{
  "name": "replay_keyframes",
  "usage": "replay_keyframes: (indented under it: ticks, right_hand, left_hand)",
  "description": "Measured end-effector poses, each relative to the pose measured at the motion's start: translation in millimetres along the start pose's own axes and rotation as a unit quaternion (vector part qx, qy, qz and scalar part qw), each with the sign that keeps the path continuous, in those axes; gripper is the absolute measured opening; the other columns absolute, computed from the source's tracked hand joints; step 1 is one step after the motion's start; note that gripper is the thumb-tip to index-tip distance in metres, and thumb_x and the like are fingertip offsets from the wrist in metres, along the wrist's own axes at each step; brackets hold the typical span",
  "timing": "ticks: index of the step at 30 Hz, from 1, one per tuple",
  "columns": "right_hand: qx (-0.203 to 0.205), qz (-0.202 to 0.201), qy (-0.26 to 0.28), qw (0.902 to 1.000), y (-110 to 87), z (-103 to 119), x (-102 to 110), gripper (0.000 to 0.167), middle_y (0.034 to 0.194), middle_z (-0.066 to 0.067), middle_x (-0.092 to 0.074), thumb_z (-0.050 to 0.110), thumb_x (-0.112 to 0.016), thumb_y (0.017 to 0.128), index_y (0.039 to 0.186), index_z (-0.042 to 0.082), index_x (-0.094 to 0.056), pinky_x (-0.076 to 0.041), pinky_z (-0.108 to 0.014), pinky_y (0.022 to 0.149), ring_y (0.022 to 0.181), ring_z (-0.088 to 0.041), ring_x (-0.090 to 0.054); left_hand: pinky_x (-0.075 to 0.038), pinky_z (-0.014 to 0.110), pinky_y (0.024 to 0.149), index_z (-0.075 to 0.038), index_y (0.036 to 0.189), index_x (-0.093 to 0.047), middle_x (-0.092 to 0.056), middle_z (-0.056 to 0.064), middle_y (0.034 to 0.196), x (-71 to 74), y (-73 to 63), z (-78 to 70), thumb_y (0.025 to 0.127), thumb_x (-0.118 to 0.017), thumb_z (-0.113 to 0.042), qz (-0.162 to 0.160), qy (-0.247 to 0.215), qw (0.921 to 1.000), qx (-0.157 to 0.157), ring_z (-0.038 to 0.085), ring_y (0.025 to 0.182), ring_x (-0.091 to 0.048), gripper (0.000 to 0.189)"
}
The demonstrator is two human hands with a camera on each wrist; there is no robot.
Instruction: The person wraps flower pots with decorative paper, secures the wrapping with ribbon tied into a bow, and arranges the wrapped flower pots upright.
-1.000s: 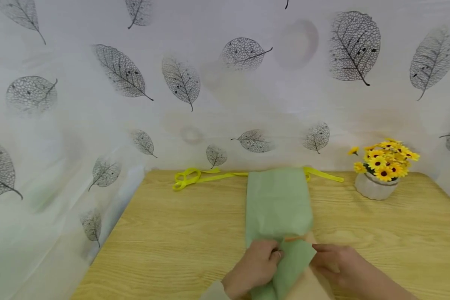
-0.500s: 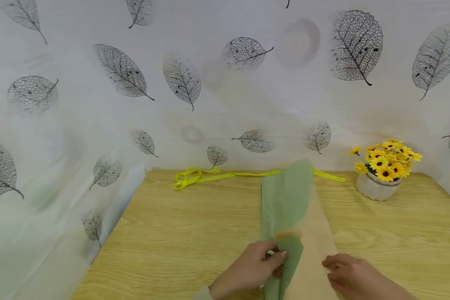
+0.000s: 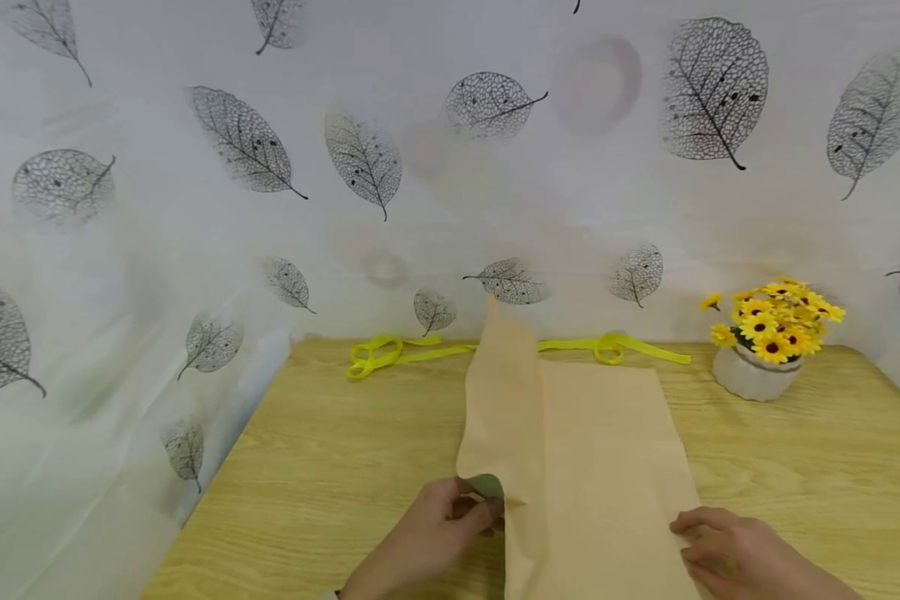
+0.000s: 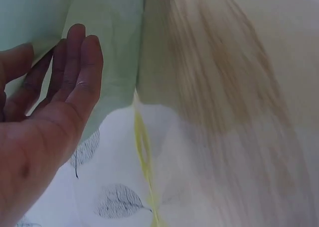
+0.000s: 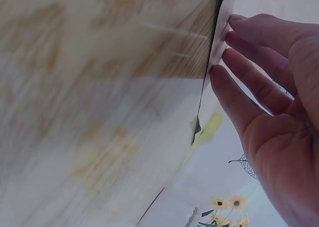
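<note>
A sheet of wrapping paper (image 3: 615,467), tan on the face turned up and green underneath, lies on the table in front of me. Its left part stands up in a curled flap, the top corner bending upward. My left hand (image 3: 423,537) pinches the flap's left edge between thumb and index finger; the left wrist view shows the green side around those fingers, with the other fingers extended. At the sheet's right edge, my right hand (image 3: 746,554) touches the paper with its fingertips. In the right wrist view these fingers (image 5: 244,92) are fairly straight along the edge.
Behind the paper, a yellow ribbon (image 3: 435,354) with loops runs along the table's back edge. A white pot of yellow flowers (image 3: 757,371) stands at the back right. A leaf-patterned curtain (image 3: 420,183) hangs behind the wood-grain table (image 3: 330,433).
The folded paper has opened out leftward, its tan face now showing in place of the green. My left hand has moved left with the edge; my right hand has shifted slightly right.
</note>
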State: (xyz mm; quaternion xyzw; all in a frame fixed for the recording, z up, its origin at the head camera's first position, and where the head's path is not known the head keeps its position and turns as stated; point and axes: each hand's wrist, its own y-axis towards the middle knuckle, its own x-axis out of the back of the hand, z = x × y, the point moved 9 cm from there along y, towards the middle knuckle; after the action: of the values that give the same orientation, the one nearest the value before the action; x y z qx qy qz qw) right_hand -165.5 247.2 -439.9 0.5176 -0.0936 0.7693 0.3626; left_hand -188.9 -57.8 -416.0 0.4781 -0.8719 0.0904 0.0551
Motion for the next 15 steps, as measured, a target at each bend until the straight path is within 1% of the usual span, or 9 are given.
replay_keyframes:
  ticks: [2,4,6,9,10,13,14,15]
  right_hand:
    - [-0.008,0.006,0.008,0.9999,-0.1,-1,1,0.019,0.110,-0.006,-0.070,0.006,-0.084,0.082,0.094,0.019,-0.078,-0.053,-0.015,0.066,0.099,0.006,-0.064]
    - [-0.029,0.019,0.009,0.9994,-0.1,-3,1,0.017,0.110,-0.007,-0.070,0.007,-0.083,0.083,0.094,0.019,-0.078,-0.054,-0.015,0.067,0.100,0.007,-0.063]
    - [-0.053,0.035,0.007,0.9980,-0.3,-7,1,0.014,0.110,-0.008,-0.071,0.009,-0.082,0.084,0.094,0.019,-0.079,-0.054,-0.016,0.068,0.100,0.008,-0.062]
    - [-0.069,0.046,-0.001,0.9966,-1.1,-9,2,0.013,0.110,-0.009,-0.071,0.011,-0.082,0.085,0.093,0.020,-0.079,-0.054,-0.016,0.068,0.100,0.009,-0.061]
    - [-0.067,0.044,-0.002,0.9968,-1.6,-9,2,0.013,0.109,-0.009,-0.071,0.010,-0.082,0.084,0.093,0.020,-0.079,-0.054,-0.016,0.068,0.100,0.009,-0.061]
    - [-0.043,0.026,-0.012,0.9987,-4.2,-7,5,0.017,0.108,-0.008,-0.071,0.008,-0.084,0.081,0.093,0.019,-0.078,-0.053,-0.015,0.066,0.099,0.009,-0.062]
    - [-0.039,0.022,-0.014,0.9989,-5.3,-7,5,0.018,0.108,-0.007,-0.071,0.007,-0.085,0.081,0.093,0.019,-0.078,-0.053,-0.015,0.066,0.099,0.009,-0.062]
    - [-0.034,0.018,-0.016,0.9991,-6.1,-7,6,0.019,0.108,-0.007,-0.071,0.007,-0.085,0.080,0.093,0.019,-0.078,-0.053,-0.015,0.066,0.099,0.009,-0.062]
  left_hand:
    - [-0.058,0.022,0.083,-0.009,0.117,-0.067,-0.071,0.008,0.117,6.4,-4.3,0.3,0.106,-0.056,-0.021,-0.008,0.010,0.9999,-0.007,0.010,0.098,-0.072,0.019]
    - [-0.058,0.021,0.084,-0.009,0.115,-0.069,-0.072,0.009,0.116,10.1,-8.0,0.2,0.105,-0.058,-0.021,-0.010,0.018,0.9997,-0.012,0.008,0.099,-0.072,0.019]
    - [-0.057,0.021,0.085,-0.008,0.114,-0.071,-0.073,0.009,0.115,11.7,-11.3,0.1,0.104,-0.059,-0.021,-0.005,0.026,0.9995,-0.017,0.007,0.099,-0.071,0.020]
    - [-0.056,0.020,0.086,-0.011,0.113,-0.073,-0.075,0.004,0.113,13.8,-14.1,3.9,0.104,-0.060,-0.022,0.002,0.038,0.9992,-0.016,0.006,0.100,-0.070,0.020]
    - [-0.056,0.020,0.087,-0.013,0.113,-0.074,-0.075,0.002,0.112,15.0,-14.6,6.2,0.103,-0.060,-0.023,0.003,0.046,0.9988,-0.016,0.005,0.101,-0.070,0.020]
    - [-0.054,0.020,0.087,-0.017,0.112,-0.076,-0.076,-0.003,0.109,19.7,-15.9,13.9,0.103,-0.060,-0.022,0.002,0.076,0.9970,-0.017,0.003,0.101,-0.069,0.020]
    - [-0.054,0.020,0.088,-0.016,0.113,-0.076,-0.077,-0.003,0.109,21.1,-16.6,16.7,0.102,-0.060,-0.021,0.002,0.079,0.9968,-0.016,0.002,0.101,-0.069,0.020]
    - [-0.054,0.021,0.086,-0.015,0.111,-0.077,-0.077,-0.001,0.107,21.8,-17.9,19.9,0.101,-0.062,-0.021,0.007,0.068,0.9976,-0.011,0.004,0.099,-0.069,0.019]
